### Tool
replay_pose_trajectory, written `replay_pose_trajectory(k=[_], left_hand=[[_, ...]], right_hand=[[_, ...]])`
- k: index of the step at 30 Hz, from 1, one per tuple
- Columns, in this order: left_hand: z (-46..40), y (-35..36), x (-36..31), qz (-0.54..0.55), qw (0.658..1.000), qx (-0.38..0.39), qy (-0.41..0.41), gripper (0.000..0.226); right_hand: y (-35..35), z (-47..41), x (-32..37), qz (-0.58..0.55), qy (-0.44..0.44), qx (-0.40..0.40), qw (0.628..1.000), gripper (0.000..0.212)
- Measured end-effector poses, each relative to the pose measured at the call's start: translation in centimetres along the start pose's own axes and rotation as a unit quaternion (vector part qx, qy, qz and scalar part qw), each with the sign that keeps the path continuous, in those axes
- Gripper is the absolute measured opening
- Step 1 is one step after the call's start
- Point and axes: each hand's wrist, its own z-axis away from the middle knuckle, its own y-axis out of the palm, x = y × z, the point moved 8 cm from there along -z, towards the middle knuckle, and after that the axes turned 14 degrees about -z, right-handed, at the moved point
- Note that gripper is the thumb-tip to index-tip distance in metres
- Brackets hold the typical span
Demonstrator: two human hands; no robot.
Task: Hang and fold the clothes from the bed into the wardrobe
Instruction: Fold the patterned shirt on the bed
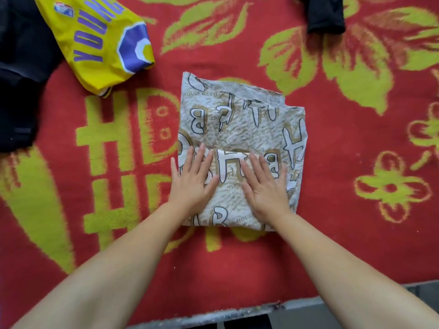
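Both hands lie flat with straight fingers, the left hand [191, 179] and right hand [266, 186] pressing the folded printed shirt [242, 129] on the red bed cover [332, 162]. A yellow jersey [99, 43] and black clothes [19, 79] lie well apart at upper left; another black garment [325, 15] is at the top.

The blanket [332, 162] is thick, fuzzy pile cloth, matt red and yellow-green. On it the folded shirt [240, 129] is thin, smooth printed cloth, lightly creased — matt too. Up and left of the shirt, the jersey [95, 43] looks slick, faintly shiny synthetic cloth.
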Motion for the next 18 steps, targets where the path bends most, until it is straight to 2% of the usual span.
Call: replay_pose_trajectory(k=[2, 4, 6, 7, 9, 11, 14, 16, 18], left_hand=[[1.8, -1.3, 0.4, -0.029, 0.995, -0.062, 0.076, 0.064], [4.5, -1.8, -0.3, -0.078, 0.967, -0.120, 0.209, 0.074], [7.0, -0.9, -1.7, -0.139, 0.934, -0.120, 0.305, 0.092], [7.1, -0.3, -2.0, -0.155, 0.933, -0.091, 0.312, 0.104], [5.9, 0.7, -2.0, -0.154, 0.954, -0.021, 0.256, 0.127], [4.6, 0.7, -2.1, -0.155, 0.967, 0.013, 0.200, 0.133], [4.9, -1.0, -3.3, -0.149, 0.970, 0.015, 0.192, 0.107], [5.7, -2.3, -3.3, -0.108, 0.971, 0.097, 0.192, 0.088], [6.6, -3.5, -2.9, -0.029, 0.957, 0.201, 0.209, 0.074]], right_hand=[[-1.4, 1.4, 0.5, -0.024, -0.007, -0.014, 1.000, 0.063], [-1.8, 3.4, 2.5, -0.005, -0.106, 0.006, 0.994, 0.079], [-0.5, 5.6, 4.1, 0.052, -0.180, 0.074, 0.979, 0.096], [0.4, 6.0, 3.7, 0.078, -0.179, 0.105, 0.975, 0.106], [1.6, 5.7, 1.9, 0.104, -0.112, 0.147, 0.977, 0.129], [1.4, 4.9, 1.2, 0.101, -0.059, 0.160, 0.980, 0.137], [0.2, 4.4, 2.0, 0.038, -0.040, 0.176, 0.983, 0.124], [-0.7, 5.2, 2.6, -0.046, -0.003, 0.258, 0.965, 0.114], [-2.1, 6.0, 3.7, -0.157, 0.024, 0.335, 0.929, 0.100]])
